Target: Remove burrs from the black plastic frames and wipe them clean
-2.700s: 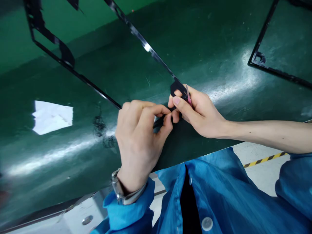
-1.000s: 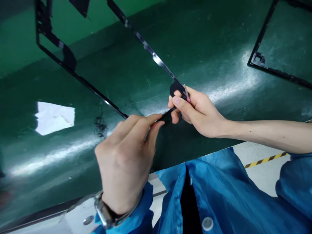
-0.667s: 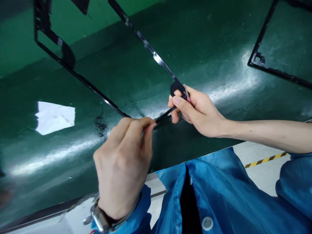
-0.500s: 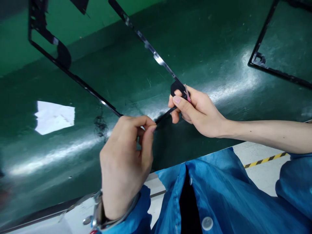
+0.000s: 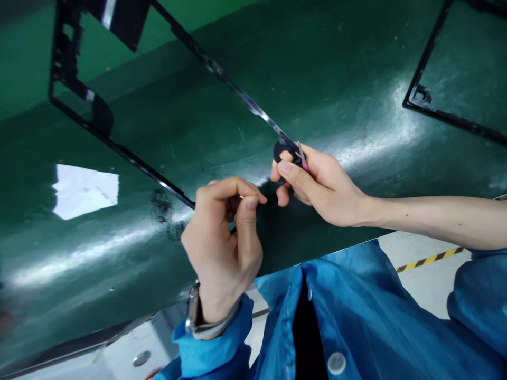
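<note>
A thin black rectangular frame (image 5: pixel 160 179) slants across the bench, raised toward me at its near end. My right hand (image 5: pixel 317 182) is closed on the near right corner of this frame, thumb on top. A small pinkish strip (image 5: pixel 303 155) sticks up beside the right index finger; its kind I cannot make out. At the near left corner, my left hand (image 5: pixel 222 237) is curled round the frame, hiding that corner. The left index finger reaches along the near edge, with the thumb tip just below it.
Green matting (image 5: pixel 348 68) covers the bench. A torn white paper piece (image 5: pixel 85 191) lies at the left. Another black frame (image 5: pixel 425 63) rests at the far right. The bench's front edge (image 5: pixel 325 256) runs close to my blue jacket (image 5: pixel 356 311).
My left hand has slid right along the near edge, its thumb and index finger parting slightly. The black frame has shifted a little toward me; my right hand keeps its grip.
</note>
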A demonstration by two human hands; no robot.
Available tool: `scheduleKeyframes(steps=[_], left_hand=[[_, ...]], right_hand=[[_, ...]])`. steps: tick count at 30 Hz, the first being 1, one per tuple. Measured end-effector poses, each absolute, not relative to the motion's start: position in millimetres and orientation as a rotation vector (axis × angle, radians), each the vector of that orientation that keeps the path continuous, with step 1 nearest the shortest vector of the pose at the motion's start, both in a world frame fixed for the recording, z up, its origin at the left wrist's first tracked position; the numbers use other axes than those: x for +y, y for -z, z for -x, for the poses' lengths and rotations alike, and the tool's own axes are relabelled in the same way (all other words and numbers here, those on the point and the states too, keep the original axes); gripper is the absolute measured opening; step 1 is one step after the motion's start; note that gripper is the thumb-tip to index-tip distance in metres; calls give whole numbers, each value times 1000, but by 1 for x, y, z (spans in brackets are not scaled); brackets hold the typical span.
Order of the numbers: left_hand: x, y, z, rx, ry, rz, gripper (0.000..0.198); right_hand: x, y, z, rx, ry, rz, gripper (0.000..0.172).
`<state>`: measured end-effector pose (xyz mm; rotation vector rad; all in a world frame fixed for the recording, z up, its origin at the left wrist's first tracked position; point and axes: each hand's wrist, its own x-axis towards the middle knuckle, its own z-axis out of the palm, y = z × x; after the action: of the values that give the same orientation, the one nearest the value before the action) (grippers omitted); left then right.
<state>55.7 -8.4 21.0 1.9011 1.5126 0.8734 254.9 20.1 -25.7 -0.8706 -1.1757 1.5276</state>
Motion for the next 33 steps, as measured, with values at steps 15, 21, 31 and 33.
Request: scheduleKeyframes(steps=[15, 21, 31, 33], left_hand=[[-9, -34, -36, 1545, -836, -2289, 13], [-6, -28, -47, 1521, -766, -2278, 11], [-1, -27, -51, 1568, -569, -2182, 7], [1, -26, -51, 1562, -561, -2155, 8]], right_hand=[[22, 25, -256, -1124, -1565, 881, 33], [21, 26, -256, -1124, -1564, 872, 30], [20, 25, -257, -1130, -1588, 854, 45], [20, 25, -257, -1128, -1596, 850, 45]])
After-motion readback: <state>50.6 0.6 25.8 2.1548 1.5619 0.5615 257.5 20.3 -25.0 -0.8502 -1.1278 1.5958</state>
